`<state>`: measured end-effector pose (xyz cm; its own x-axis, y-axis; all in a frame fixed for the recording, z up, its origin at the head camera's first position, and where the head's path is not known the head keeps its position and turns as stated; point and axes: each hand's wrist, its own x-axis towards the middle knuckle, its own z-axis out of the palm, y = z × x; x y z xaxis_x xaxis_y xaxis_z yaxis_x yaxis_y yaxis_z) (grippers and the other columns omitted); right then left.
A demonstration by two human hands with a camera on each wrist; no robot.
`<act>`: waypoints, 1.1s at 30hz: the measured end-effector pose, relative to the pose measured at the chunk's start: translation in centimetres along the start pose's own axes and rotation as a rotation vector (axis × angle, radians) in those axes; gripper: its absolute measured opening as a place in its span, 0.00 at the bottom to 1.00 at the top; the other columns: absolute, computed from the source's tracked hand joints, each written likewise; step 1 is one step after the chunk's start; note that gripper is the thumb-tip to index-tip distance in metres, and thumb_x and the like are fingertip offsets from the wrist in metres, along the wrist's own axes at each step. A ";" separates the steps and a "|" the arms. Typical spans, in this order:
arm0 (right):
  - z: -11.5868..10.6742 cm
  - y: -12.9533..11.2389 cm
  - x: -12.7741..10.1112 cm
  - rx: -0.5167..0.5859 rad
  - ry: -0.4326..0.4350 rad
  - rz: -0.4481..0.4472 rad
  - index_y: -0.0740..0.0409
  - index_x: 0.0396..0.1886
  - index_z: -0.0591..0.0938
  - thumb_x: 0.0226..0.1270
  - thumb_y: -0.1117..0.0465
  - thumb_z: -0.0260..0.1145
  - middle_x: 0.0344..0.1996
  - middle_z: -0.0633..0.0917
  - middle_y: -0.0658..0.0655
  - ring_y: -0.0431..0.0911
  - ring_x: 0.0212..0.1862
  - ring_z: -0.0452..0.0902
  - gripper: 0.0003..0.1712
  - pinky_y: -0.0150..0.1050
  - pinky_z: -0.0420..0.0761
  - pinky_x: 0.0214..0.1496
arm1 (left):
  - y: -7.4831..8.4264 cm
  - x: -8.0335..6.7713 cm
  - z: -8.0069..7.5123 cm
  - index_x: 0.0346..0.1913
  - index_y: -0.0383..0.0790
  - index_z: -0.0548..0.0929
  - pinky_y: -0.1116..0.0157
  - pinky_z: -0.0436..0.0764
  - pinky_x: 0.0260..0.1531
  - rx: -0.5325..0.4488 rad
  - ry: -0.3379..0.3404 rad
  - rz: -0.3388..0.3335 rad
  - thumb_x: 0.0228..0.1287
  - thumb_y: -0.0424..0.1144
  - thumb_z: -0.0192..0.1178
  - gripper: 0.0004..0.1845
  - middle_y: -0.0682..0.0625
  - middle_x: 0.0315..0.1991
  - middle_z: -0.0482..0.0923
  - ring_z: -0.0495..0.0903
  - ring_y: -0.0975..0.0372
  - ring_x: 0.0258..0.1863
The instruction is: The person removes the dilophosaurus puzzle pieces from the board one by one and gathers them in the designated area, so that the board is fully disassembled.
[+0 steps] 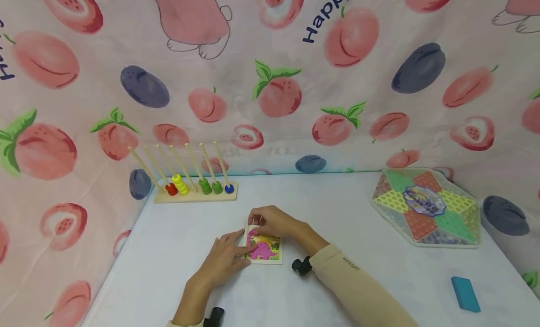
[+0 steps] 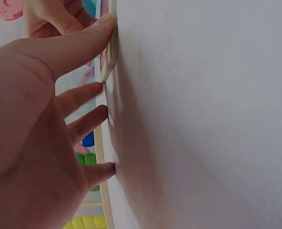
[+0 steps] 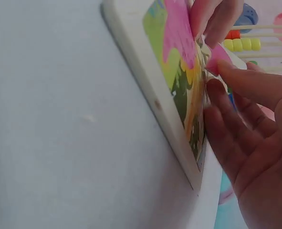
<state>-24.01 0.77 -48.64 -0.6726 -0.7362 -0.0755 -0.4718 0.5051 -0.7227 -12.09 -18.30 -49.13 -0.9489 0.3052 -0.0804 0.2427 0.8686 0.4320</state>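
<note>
A small wooden jigsaw puzzle with a pink dinosaur picture and a pale frame lies on the white table. My left hand is at its left side, straight fingers spread. In the left wrist view, the thumb rests on the puzzle's edge while other fingertips touch the table beside it. Over the far left part of the puzzle is my right hand. It pinches a pink puzzle piece between thumb and finger, tilted against the board. The right hand partly hides the puzzle's upper part in the head view.
A wooden counting rack with pegs and coloured beads stands at the back left. At the back right lies a hexagonal box with a patterned lid. A blue block lies near the right edge. Behind the table hangs a fruit-print cloth.
</note>
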 end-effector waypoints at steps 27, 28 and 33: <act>-9.9 3.3 -8.6 0.299 0.415 0.165 0.53 0.48 0.84 0.66 0.58 0.68 0.42 0.84 0.56 0.62 0.40 0.85 0.12 0.52 0.84 0.42 | 0.4 0.2 -0.2 0.63 0.61 0.78 0.27 0.50 0.63 0.069 0.005 0.040 0.64 0.49 0.63 0.23 0.50 0.75 0.59 0.56 0.46 0.74; -10.0 3.7 -8.9 0.298 0.422 0.179 0.54 0.47 0.84 0.65 0.58 0.68 0.42 0.85 0.56 0.61 0.41 0.85 0.12 0.52 0.84 0.43 | 0.5 0.3 -0.2 0.63 0.61 0.78 0.27 0.50 0.62 0.064 0.003 0.037 0.64 0.49 0.63 0.23 0.50 0.75 0.59 0.56 0.46 0.74; -9.8 5.4 -9.5 0.251 0.416 0.223 0.58 0.45 0.85 0.64 0.58 0.69 0.43 0.86 0.59 0.58 0.39 0.85 0.13 0.48 0.85 0.41 | 0.8 1.3 -0.2 0.63 0.60 0.78 0.25 0.48 0.61 0.051 0.003 0.025 0.65 0.49 0.62 0.23 0.50 0.76 0.58 0.54 0.47 0.75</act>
<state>-25.82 14.93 -45.09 -0.9343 -0.3566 -0.0038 -0.1750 0.4678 -0.8663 -13.18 -17.27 -48.75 -0.9430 0.3260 -0.0676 0.2762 0.8795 0.3874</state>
